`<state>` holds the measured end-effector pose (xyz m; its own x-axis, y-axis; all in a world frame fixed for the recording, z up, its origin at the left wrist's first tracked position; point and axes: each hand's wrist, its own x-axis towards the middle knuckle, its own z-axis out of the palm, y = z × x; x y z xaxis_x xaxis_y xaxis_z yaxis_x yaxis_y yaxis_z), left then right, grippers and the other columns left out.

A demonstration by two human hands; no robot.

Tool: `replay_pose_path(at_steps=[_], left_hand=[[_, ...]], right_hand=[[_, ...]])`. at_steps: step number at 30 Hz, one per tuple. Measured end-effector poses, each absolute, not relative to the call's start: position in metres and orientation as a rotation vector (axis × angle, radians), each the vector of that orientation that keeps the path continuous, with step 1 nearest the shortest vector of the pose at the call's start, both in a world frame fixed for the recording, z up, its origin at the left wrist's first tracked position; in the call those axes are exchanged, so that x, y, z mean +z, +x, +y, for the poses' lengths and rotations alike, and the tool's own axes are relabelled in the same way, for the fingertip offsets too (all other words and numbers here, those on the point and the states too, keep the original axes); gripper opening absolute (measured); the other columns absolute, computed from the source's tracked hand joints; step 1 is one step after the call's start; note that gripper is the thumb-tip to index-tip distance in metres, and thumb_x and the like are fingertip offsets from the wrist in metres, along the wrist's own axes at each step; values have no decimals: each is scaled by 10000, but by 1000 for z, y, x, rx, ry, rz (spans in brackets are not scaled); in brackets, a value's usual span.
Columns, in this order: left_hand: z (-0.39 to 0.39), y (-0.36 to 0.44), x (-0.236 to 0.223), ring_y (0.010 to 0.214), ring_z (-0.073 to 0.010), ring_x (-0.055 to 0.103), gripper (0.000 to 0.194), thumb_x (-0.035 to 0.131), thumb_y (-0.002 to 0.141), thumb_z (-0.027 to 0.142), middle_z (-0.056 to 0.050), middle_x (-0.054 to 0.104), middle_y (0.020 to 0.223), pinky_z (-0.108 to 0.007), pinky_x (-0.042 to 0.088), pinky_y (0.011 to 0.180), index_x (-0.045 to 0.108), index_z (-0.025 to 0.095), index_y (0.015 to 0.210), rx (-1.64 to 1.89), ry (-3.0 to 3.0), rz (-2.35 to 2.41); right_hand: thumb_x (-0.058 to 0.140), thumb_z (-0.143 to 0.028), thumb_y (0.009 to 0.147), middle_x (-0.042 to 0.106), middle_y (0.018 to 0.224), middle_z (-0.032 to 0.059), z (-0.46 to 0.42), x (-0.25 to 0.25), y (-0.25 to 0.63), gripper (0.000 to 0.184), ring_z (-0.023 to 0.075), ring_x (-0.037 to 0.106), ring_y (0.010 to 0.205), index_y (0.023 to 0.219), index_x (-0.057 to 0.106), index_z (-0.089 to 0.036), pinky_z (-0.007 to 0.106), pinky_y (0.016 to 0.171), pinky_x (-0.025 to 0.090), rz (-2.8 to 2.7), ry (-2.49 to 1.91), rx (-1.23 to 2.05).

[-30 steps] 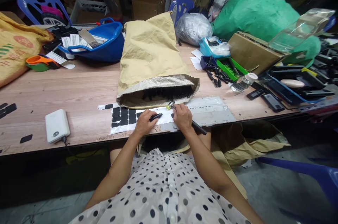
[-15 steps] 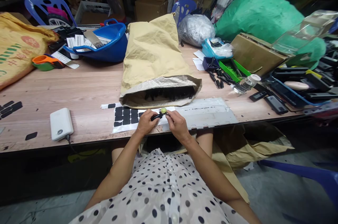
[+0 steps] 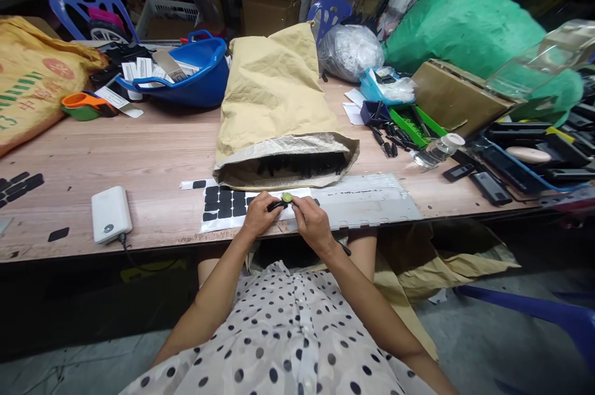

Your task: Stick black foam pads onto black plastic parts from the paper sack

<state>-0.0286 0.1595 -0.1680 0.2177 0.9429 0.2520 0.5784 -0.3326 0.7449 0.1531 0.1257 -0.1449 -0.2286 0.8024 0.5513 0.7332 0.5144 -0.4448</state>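
My left hand (image 3: 260,215) is closed in a pinch on a small black part (image 3: 277,204) of a kind I cannot make out. At its right end is a round yellow-green piece (image 3: 287,197), and my right hand (image 3: 313,221) is closed with its fingertips against that piece. Both hands are above the table's front edge. Under and beside the left hand lies a white sheet of black rounded stickers (image 3: 225,201). Just beyond the hands, a tan paper sack (image 3: 276,91) lies with its mouth towards me, dark pieces inside.
A grey flat board (image 3: 372,199) lies to the right. On the left are a white power bank (image 3: 111,215) with a cable and a blue basin (image 3: 204,75). A clear bottle (image 3: 437,150), a green tray (image 3: 415,125) and black devices (image 3: 490,187) stand right.
The view has shifted slightly. The hands stay together at the same place, and the round yellow-green piece faces up a little more. A black tip now shows beside my right forearm.
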Motion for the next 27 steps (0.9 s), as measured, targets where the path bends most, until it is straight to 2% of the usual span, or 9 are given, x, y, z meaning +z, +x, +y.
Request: replay_pose_path(at_steps=[8, 16, 21, 25, 27], left_hand=[[160, -27, -167, 774, -166, 597, 132, 697, 806, 184, -4, 632, 812, -306, 516, 779, 751, 218, 922, 978, 1971, 1407], [158, -26, -164, 770, -168, 599, 118, 682, 798, 204, -4, 631, 835, -303, 519, 778, 721, 217, 908, 945, 1991, 1443], [156, -23, -162, 824, -193, 616, 139, 683, 778, 211, -15, 643, 877, -322, 520, 811, 692, 218, 916, 894, 2029, 1493], [155, -22, -162, 878, -217, 626, 224, 729, 772, 278, -27, 650, 929, -334, 518, 830, 686, 233, 986, 876, 2077, 1524], [154, -22, -162, 889, -220, 626, 207, 726, 797, 299, -30, 647, 930, -335, 514, 836, 691, 239, 993, 863, 2098, 1522]], right_hand=[[379, -235, 1036, 678, 955, 78, 125, -148, 153, 343, 183, 649, 860, 1206, 676, -219, 267, 778, 545, -1993, -1291, 101], [420, -226, 1014, 697, 1008, 74, 147, -154, 178, 318, 185, 644, 922, 1172, 696, -212, 256, 797, 520, -1919, -1417, -67], [490, -181, 968, 695, 975, 71, 159, -167, 191, 276, 209, 596, 880, 1121, 715, -224, 288, 761, 478, -1961, -1556, -198], [504, -166, 953, 663, 953, 88, 158, -173, 188, 272, 221, 544, 862, 1129, 707, -206, 302, 725, 433, -2014, -1589, -227], [503, -173, 950, 650, 946, 93, 156, -175, 186, 274, 225, 529, 862, 1136, 702, -199, 309, 726, 420, -2011, -1604, -238]])
